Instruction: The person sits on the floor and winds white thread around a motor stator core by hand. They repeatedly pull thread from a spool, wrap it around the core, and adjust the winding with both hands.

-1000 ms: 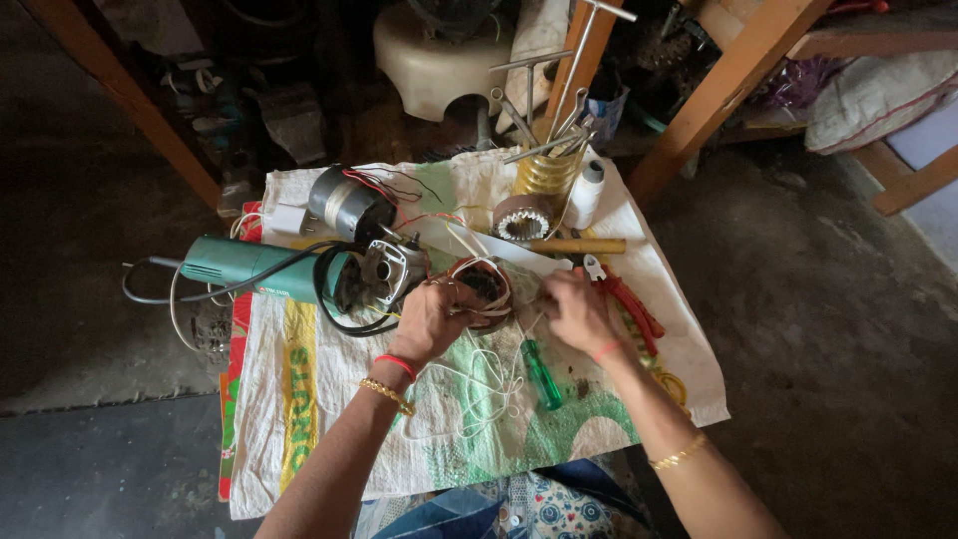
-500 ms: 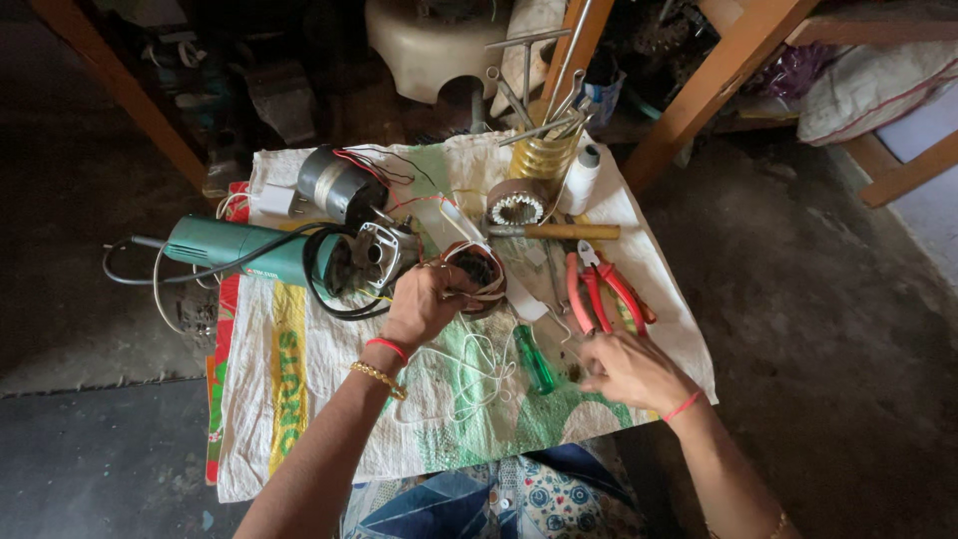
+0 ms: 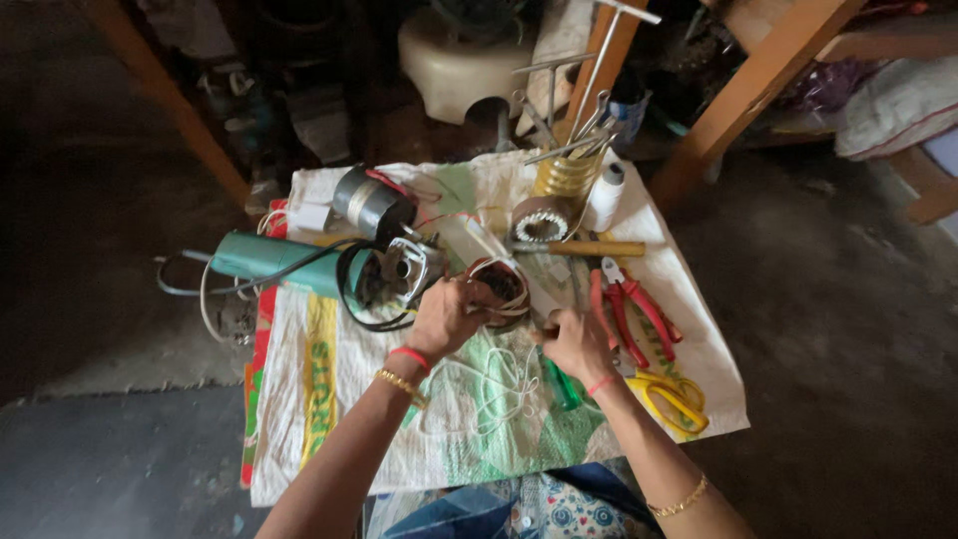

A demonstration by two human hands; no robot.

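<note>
My left hand (image 3: 446,315) grips a round motor stator with copper windings (image 3: 502,283) on a white woven sack (image 3: 329,399) spread on the floor. My right hand (image 3: 574,342) is closed just right of the stator, fingers pinched on something small near its edge; what it pinches is too small to tell. White string (image 3: 494,384) lies in loops on the sack below both hands. A green-handled screwdriver (image 3: 565,389) lies under my right wrist.
A teal angle grinder (image 3: 279,262) with black cord lies left. Red pliers (image 3: 634,311), yellow scissors (image 3: 674,397), a wooden-handled tool (image 3: 589,249), another stator (image 3: 540,219), a white spool (image 3: 605,195) and a grey motor part (image 3: 371,205) surround the hands. Wooden legs (image 3: 738,95) stand behind.
My right hand went out to the lower right past the pliers, then came back to the stator's right edge. My left hand has stayed on the stator.
</note>
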